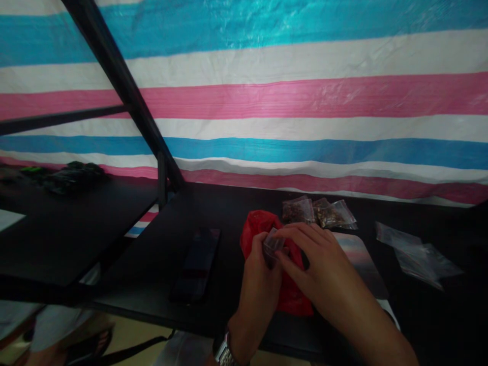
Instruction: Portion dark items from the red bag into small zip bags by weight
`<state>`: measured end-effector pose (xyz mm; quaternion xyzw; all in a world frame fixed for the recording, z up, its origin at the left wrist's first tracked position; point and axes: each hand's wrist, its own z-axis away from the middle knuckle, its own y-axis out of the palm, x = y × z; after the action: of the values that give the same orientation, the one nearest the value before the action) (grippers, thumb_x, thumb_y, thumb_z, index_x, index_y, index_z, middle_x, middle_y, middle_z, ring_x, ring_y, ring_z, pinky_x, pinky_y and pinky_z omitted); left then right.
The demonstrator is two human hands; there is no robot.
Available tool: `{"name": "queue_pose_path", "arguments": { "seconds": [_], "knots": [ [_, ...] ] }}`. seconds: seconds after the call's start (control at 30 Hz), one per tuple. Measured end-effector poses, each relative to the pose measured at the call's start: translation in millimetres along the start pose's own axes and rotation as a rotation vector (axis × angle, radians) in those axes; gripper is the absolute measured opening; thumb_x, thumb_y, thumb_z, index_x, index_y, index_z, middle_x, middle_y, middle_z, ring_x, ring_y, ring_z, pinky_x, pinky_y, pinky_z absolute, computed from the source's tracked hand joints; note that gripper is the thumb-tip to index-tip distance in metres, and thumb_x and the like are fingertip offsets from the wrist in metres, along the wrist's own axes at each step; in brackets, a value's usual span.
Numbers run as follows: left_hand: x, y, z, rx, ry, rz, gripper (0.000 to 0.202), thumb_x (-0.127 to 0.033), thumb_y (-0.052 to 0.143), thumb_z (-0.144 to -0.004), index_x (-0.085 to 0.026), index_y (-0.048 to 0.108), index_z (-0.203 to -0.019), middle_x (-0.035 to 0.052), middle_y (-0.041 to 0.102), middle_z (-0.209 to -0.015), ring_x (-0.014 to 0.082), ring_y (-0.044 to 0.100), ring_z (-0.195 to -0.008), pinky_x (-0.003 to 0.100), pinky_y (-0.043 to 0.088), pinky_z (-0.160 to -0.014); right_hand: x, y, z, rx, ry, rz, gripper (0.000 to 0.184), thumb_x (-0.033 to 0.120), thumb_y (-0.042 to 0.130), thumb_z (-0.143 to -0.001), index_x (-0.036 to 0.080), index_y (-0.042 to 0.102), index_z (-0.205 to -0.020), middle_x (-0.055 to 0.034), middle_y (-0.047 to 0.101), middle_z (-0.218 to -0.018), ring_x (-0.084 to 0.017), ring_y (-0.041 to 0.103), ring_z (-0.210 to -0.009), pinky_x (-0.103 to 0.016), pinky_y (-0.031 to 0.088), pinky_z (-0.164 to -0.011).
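A small clear plastic zip bag (273,243) is held up between both hands, above a red plastic bag (293,300) on the black table. My left hand (261,277) has its fingers closed round the lower part of the zip bag. The thumb and fingers of my right hand (314,259) pinch its upper right edge. What the zip bag contains, if anything, is too dim to make out. Just behind the hands lie several small zip bags (333,213) filled with brownish bits. The hands cover part of the red bag.
Flat clear bags (421,254) lie to the right on the table (145,290). A dark phone (196,267) rests at left, and a flat pad (358,259) sits by my right forearm. Behind rises a striped plastic sheet (305,96) with a black metal frame (118,76).
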<state>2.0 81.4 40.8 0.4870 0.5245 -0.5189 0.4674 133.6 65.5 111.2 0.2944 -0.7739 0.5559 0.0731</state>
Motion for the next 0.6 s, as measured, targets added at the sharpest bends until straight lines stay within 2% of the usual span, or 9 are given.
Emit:
{"name": "queue_pose_path", "arguments": {
  "seconds": [0.13,0.3,0.4,0.5,0.6],
  "knots": [
    [-0.7,-2.0,0.6,-0.017,0.025,-0.013,0.039,-0.020,0.065,-0.086,-0.021,0.059,-0.124,0.0078,0.080,-0.109,0.0224,0.078,-0.091,0.034,0.057,-0.081,0.3,-1.4,0.3,-0.065,-0.037,0.028,0.029,0.011,0.074,-0.093,0.029,0.072,-0.116,-0.0021,0.078,-0.124,-0.029,0.069,-0.112,-0.045,0.049,-0.094],
    [-1.9,-2.5,0.3,-0.028,0.066,0.032,0.035,-0.023,0.065,-0.089,-0.021,0.058,-0.123,0.0073,0.080,-0.108,0.0206,0.077,-0.088,0.033,0.058,-0.080,2.4,-3.7,1.1,-0.097,-0.046,0.002,0.029,0.013,0.072,-0.095,0.029,0.071,-0.119,-0.0019,0.077,-0.126,-0.027,0.069,-0.114,-0.043,0.050,-0.094],
    [-1.4,-2.3,0.0,-0.057,0.092,0.037,0.034,-0.027,0.065,-0.092,-0.021,0.057,-0.124,0.0064,0.078,-0.106,0.0199,0.076,-0.089,0.032,0.058,-0.081,3.1,-5.9,1.2,-0.100,-0.013,-0.047,0.025,0.016,0.071,-0.096,0.030,0.072,-0.117,-0.0011,0.078,-0.124,-0.026,0.070,-0.113,-0.042,0.050,-0.095],
    [0.3,-2.7,0.4,-0.058,0.101,0.016,0.029,-0.038,0.065,-0.097,-0.022,0.058,-0.120,0.0031,0.075,-0.093,0.0183,0.072,-0.078,0.030,0.057,-0.073,1.7,-9.0,0.4,-0.169,0.051,-0.075,0.022,0.023,0.071,-0.096,0.030,0.073,-0.117,-0.0012,0.079,-0.119,-0.025,0.072,-0.107,-0.042,0.052,-0.094],
    [2.9,-4.2,1.4,-0.097,0.092,0.020,0.033,-0.047,0.066,-0.098,-0.022,0.058,-0.118,0.0012,0.071,-0.090,0.0172,0.070,-0.074,0.029,0.056,-0.068,-3.1,-10.4,-0.4,-0.217,0.151,-0.073,0.019,0.028,0.071,-0.096,0.028,0.075,-0.114,-0.0032,0.080,-0.111,-0.026,0.074,-0.100,-0.041,0.053,-0.092]
  ]
}}
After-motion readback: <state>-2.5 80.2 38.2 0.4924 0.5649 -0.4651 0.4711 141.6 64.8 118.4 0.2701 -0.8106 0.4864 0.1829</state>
